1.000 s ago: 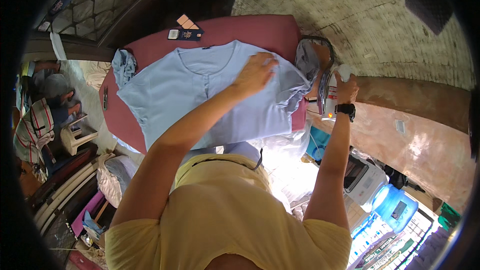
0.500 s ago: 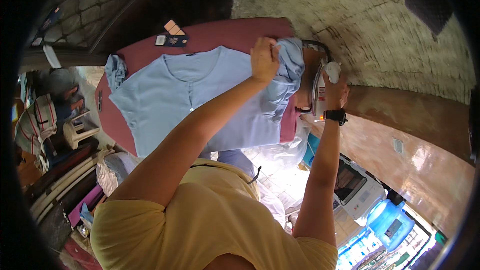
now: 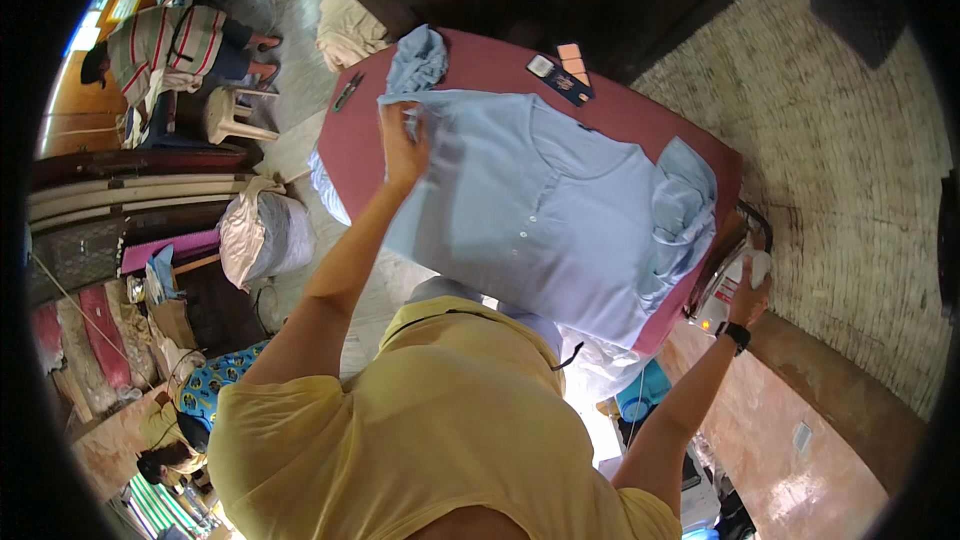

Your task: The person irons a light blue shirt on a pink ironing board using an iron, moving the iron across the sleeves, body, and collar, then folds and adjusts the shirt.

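Note:
A light blue button-front blouse (image 3: 500,180) lies spread on a maroon padded ironing surface (image 3: 345,145). Its left-hand sleeve is bunched at the far left edge, and the other sleeve is crumpled at the right. With its fingers curled onto the fabric, my left hand (image 3: 404,148) grips the blouse near the left shoulder. Over at the right end, my right hand (image 3: 750,298) is closed around the handle of a clothes iron (image 3: 718,292). An orange light glows at the iron's heel, and the iron stands beside the crumpled sleeve.
Dark labelled cards (image 3: 560,78) and a small dark slim tool (image 3: 348,92) lie on the padded surface. A textured wall (image 3: 860,200) rises close on the right. Leftward are a plastic stool (image 3: 236,115), a cloth-filled sack (image 3: 265,232) and a person in a striped top (image 3: 165,52).
My left hand has crossed from the crumpled right sleeve to the blouse's left shoulder. My right hand stays on the iron. The view has turned leftward.

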The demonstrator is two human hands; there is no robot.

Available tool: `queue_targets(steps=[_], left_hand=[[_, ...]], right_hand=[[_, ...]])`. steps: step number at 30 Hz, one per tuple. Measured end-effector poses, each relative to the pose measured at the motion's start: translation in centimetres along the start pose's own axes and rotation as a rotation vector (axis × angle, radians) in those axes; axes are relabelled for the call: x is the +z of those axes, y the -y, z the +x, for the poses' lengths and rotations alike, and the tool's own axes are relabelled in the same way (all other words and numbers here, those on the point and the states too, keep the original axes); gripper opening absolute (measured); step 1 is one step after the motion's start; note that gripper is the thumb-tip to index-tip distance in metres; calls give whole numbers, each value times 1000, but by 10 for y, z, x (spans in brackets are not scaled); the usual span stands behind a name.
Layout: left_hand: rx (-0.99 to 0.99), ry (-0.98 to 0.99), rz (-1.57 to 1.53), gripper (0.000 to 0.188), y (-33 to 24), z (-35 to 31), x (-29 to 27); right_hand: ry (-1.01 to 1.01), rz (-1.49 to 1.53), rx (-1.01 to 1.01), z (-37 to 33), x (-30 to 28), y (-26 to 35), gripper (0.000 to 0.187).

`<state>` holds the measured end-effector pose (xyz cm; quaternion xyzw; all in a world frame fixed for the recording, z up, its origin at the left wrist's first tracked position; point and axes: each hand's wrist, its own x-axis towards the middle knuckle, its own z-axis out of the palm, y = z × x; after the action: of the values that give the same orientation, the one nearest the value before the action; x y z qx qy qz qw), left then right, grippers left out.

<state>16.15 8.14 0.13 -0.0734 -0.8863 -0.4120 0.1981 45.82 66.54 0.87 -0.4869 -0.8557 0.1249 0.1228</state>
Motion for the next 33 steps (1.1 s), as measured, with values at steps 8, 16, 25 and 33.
queue_targets(steps=[8,16,25,33], left_hand=[[-155,-1,445,35,255,69,-69],[-477,9,230,27,240,15,-103],[-254,576,-496,7,-23,-69,-47],[764,553,-15,20,-37,41,79]], right_hand=[[-185,-77,-136,-5,16,-16,84],[-267,236,-590,-154,20,200,35],[825,1300,-102,-314,97,364,35],[342,703,-392,-222,109,348,19]])
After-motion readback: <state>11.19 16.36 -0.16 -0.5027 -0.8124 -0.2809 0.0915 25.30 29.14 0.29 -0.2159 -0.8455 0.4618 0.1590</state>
